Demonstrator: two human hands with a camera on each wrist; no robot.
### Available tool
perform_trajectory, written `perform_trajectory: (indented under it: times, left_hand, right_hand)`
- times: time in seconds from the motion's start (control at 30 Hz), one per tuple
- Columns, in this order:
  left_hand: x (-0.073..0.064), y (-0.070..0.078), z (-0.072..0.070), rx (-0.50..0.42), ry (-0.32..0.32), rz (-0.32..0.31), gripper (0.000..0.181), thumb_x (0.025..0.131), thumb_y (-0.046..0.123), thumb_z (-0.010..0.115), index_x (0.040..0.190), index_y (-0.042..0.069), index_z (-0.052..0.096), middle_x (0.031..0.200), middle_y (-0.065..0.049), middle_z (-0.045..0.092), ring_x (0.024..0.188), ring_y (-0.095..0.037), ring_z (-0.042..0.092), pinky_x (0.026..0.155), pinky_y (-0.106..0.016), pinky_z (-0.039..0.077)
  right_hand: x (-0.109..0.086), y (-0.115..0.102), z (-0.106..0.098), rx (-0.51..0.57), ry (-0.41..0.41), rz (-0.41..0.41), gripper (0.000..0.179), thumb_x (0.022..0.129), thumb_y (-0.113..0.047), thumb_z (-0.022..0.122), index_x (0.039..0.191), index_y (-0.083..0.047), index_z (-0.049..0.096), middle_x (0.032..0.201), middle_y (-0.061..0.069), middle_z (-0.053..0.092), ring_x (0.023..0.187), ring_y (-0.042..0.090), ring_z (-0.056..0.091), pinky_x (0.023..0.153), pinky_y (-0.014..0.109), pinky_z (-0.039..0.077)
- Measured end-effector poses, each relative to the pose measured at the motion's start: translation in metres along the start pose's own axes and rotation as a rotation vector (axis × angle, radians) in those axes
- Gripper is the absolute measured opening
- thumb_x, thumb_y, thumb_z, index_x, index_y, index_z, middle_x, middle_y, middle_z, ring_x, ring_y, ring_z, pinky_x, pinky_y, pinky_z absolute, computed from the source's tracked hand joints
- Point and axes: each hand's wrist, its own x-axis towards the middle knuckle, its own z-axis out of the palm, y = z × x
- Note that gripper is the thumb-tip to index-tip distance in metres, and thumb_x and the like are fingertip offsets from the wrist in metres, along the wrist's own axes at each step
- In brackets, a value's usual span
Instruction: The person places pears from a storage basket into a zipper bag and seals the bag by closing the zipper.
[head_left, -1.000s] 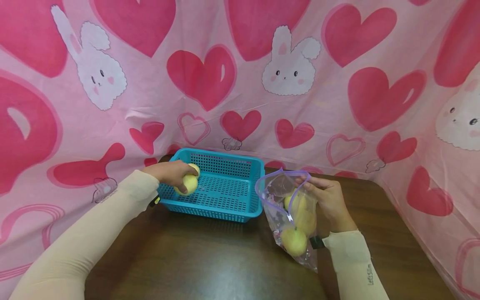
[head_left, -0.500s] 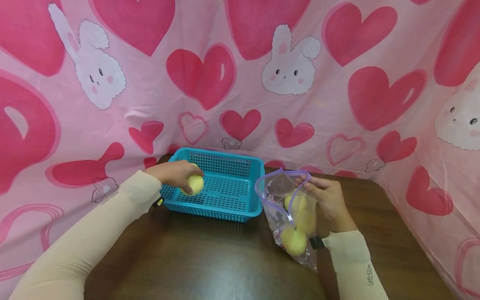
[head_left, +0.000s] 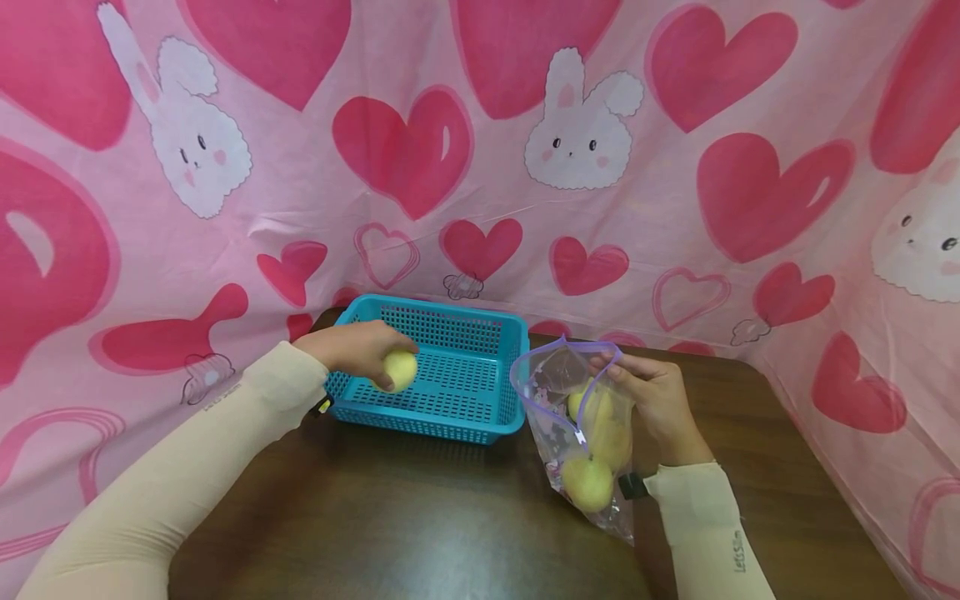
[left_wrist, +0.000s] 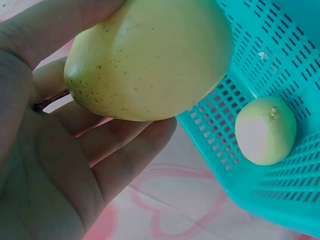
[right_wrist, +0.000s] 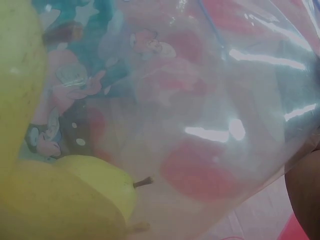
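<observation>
My left hand point(head_left: 358, 347) grips a yellow pear point(head_left: 401, 372) over the left end of a blue plastic basket point(head_left: 457, 385). In the left wrist view the held pear point(left_wrist: 155, 60) shows brown specks, and its stem points toward the palm. A second pear point(left_wrist: 265, 131) lies in the basket; the hand covers it in the head view. My right hand point(head_left: 663, 398) pinches the purple rim of a clear zip bag point(head_left: 551, 408) with its mouth spread. Several pears point(head_left: 588, 482) sit inside this bag, and the right wrist view shows them through printed plastic.
A brown wooden table point(head_left: 450, 517) carries the basket, which stands near the back edge. Behind and at both sides hangs a pink cloth point(head_left: 480, 200) with hearts and rabbits. The bag is just right of the basket.
My left hand has moved slightly right with the pear, away from the basket's left wall. The right hand and the bag have stayed in place.
</observation>
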Motion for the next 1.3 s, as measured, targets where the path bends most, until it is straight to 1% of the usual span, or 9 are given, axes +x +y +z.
perform_trajectory:
  times: [0.1,0.23,0.5,0.67,0.8,0.9,1.0,1.13,1.3]
  left_hand:
    - [0.001,0.004,-0.001,0.006,-0.003,-0.016,0.062,0.064,0.028,0.092,0.121,0.025,0.065,0.105,0.007,0.06,0.101,-0.021,0.053,0.066,-0.031,0.055]
    - [0.002,0.01,-0.003,-0.001,0.002,-0.011,0.064,0.064,0.027,0.092,0.122,0.024,0.065,0.107,0.006,0.06,0.101,-0.022,0.053,0.066,-0.031,0.055]
    - [0.005,0.024,-0.006,0.032,0.043,0.028,0.065,0.065,0.029,0.091,0.124,0.023,0.064,0.108,0.006,0.061,0.1,-0.02,0.053,0.068,-0.031,0.055]
    - [0.008,0.031,-0.008,0.036,0.067,0.06,0.066,0.065,0.031,0.091,0.125,0.023,0.064,0.11,0.006,0.062,0.1,-0.019,0.053,0.069,-0.031,0.055]
    - [0.011,0.036,-0.01,0.049,0.083,0.086,0.066,0.065,0.031,0.091,0.126,0.024,0.064,0.111,0.007,0.062,0.1,-0.017,0.054,0.069,-0.03,0.055]
    - [0.013,0.04,-0.012,0.067,0.084,0.106,0.064,0.067,0.032,0.09,0.125,0.023,0.064,0.11,0.008,0.063,0.099,-0.016,0.055,0.071,-0.03,0.054]
    - [0.014,0.043,-0.014,0.078,0.086,0.122,0.061,0.068,0.033,0.09,0.123,0.022,0.065,0.109,0.008,0.064,0.097,-0.015,0.056,0.072,-0.03,0.054]
    - [0.015,0.048,-0.016,0.077,0.086,0.123,0.062,0.068,0.033,0.09,0.124,0.023,0.065,0.11,0.008,0.063,0.098,-0.015,0.056,0.073,-0.03,0.054]
    - [0.018,0.053,-0.018,0.085,0.088,0.133,0.065,0.067,0.034,0.09,0.126,0.024,0.064,0.113,0.007,0.063,0.101,-0.015,0.055,0.073,-0.031,0.054]
  right_hand:
    - [-0.001,0.0,-0.001,-0.018,-0.001,0.003,0.022,0.09,0.013,0.059,0.111,0.015,0.065,0.096,0.01,0.073,0.091,0.022,0.071,0.086,0.031,0.052]
    - [-0.001,0.001,-0.002,-0.026,-0.014,0.008,0.021,0.09,0.012,0.06,0.111,0.015,0.065,0.097,0.009,0.073,0.092,0.022,0.07,0.087,0.031,0.051]
    - [-0.002,0.0,-0.003,-0.041,-0.019,0.03,0.022,0.091,0.009,0.061,0.112,0.012,0.066,0.098,0.008,0.073,0.093,0.022,0.07,0.088,0.03,0.051]
    - [-0.001,-0.001,-0.002,-0.007,-0.018,0.016,0.022,0.091,0.012,0.059,0.112,0.014,0.065,0.098,0.011,0.073,0.093,0.024,0.07,0.087,0.032,0.051]
    - [-0.001,-0.001,-0.002,-0.028,-0.002,0.018,0.022,0.09,0.011,0.06,0.111,0.015,0.065,0.097,0.011,0.073,0.092,0.023,0.07,0.087,0.031,0.052]
    - [-0.001,-0.002,-0.003,-0.057,0.002,0.033,0.022,0.09,0.008,0.062,0.112,0.014,0.065,0.097,0.008,0.073,0.092,0.022,0.07,0.088,0.03,0.051]
    - [-0.001,-0.001,-0.004,-0.043,-0.008,0.041,0.023,0.091,0.007,0.062,0.113,0.015,0.064,0.098,0.009,0.073,0.093,0.023,0.07,0.088,0.031,0.051]
    - [-0.001,0.0,-0.005,-0.016,-0.02,0.037,0.023,0.091,0.009,0.061,0.113,0.016,0.063,0.1,0.01,0.073,0.095,0.024,0.069,0.089,0.032,0.05]
    - [-0.001,-0.001,-0.005,-0.029,-0.015,0.028,0.023,0.091,0.008,0.062,0.113,0.014,0.065,0.099,0.009,0.073,0.094,0.024,0.07,0.088,0.031,0.051]
